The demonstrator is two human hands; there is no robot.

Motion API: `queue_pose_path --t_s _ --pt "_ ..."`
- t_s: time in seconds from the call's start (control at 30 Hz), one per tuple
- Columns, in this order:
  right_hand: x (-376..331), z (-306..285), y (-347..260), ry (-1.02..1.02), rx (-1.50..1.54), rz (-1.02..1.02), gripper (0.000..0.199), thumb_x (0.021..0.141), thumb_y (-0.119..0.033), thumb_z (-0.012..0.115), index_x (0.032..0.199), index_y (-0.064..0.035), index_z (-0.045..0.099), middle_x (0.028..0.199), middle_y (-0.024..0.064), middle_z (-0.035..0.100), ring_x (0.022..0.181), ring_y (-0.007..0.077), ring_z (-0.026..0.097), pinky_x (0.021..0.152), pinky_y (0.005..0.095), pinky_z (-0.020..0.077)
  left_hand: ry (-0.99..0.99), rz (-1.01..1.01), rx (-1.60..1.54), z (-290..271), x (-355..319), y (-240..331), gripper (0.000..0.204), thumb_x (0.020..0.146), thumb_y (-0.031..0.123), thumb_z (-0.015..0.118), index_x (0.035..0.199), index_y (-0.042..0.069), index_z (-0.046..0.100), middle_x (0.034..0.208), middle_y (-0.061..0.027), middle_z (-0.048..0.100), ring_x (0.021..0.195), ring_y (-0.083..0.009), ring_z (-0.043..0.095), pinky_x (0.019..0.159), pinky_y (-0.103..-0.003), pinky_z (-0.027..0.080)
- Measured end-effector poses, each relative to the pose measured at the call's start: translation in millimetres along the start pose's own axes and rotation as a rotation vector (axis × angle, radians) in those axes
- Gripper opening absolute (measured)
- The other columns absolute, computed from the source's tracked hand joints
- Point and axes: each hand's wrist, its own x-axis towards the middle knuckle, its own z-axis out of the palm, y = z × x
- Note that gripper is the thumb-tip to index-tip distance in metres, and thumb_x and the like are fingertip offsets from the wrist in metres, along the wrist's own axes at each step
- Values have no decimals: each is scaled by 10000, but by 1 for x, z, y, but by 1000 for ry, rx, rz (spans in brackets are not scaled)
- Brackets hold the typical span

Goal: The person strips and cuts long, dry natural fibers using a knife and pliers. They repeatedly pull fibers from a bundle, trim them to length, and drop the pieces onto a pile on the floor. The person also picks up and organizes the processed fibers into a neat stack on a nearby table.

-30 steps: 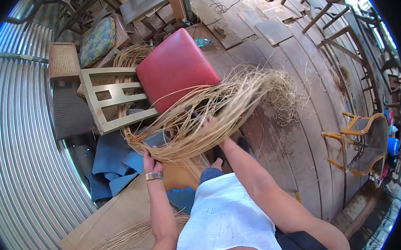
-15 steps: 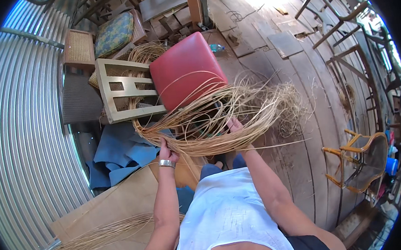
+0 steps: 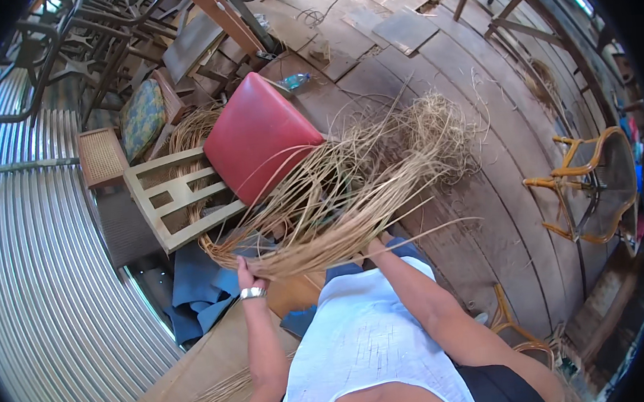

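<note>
A long bundle of pale cane strands stretches across in front of me, its loose ends fanning out to a frizzy tangle at the right. My left hand, with a metal watch at the wrist, is closed round the bundle's left part. Under and among the strands further right is my right hand, holding them; its fingers are mostly covered. Just beyond the bundle lies a chair on its side, with a red padded seat and a cream slatted back. Some strands lie across the seat's edge.
Blue sheet material and brown board lie at the left by the corrugated metal wall. More cane lies on the board. A plastic bottle rests beyond the red seat. A cane armchair stands at the right on the plank floor.
The view has turned, and the chair sits further left in it. Both hands still hold the bundle; the right hand has sunk deeper among the strands, nearer my body.
</note>
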Motion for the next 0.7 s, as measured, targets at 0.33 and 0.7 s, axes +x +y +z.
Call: queue_pose_path --t_s 0.33,0.7 --pt "-31 -73 -99 -181 76 138 222 981 -304 513 1071 -110 571 711 7 578 467 100 494 386 234 370 -646 -399 -128 -177 -2 70 585 907 625 434 1163 114 557 1130 -107 611 1015 -274 584 888 -490 481" --pt "-49 -61 -106 -209 84 94 217 959 -293 564 1087 -121 594 644 -18 545 452 76 477 378 221 341 874 540 1676 -56 24 23 638 874 450 614 1250 -53 499 1091 -150 618 1000 -275 589 881 -397 470"
